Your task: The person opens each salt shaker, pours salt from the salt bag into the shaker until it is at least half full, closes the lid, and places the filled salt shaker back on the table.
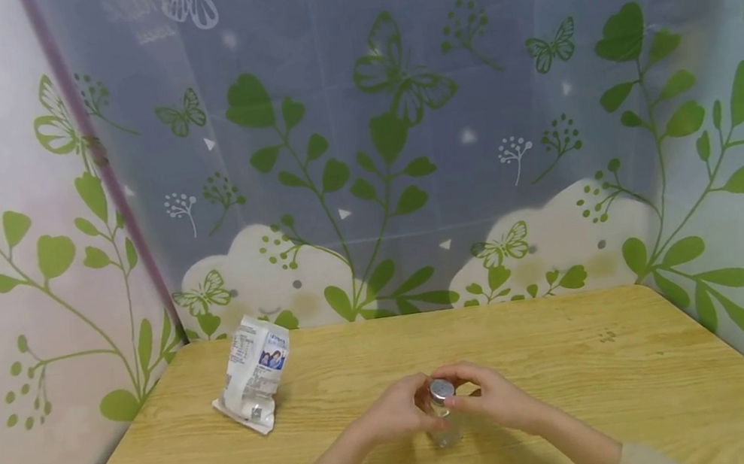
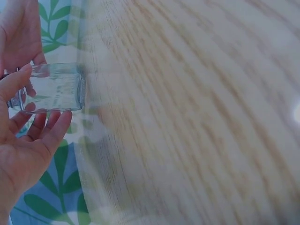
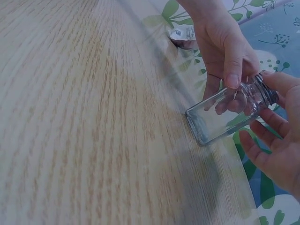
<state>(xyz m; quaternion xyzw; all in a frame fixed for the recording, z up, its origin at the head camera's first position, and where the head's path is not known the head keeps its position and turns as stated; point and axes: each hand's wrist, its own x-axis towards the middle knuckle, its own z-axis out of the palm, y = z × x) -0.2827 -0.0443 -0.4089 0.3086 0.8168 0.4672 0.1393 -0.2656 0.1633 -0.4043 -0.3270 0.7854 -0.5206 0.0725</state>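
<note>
A small clear glass bottle with a silver cap stands at the table's near middle, its base at or close to the wood. My left hand grips the bottle's body from the left, thumb on the near side. From the right, my right hand pinches the cap between thumb and fingers. In the right wrist view the glass looks see-through, with fingers of the left hand visible behind it. The left wrist view shows the bottle's square-edged body; its cap is mostly hidden there.
A white printed packet lies on the wooden table to the left, beyond the left hand. Curtains with green leaves and butterflies hang behind the table and along both sides. A few small brown marks show toward the back right.
</note>
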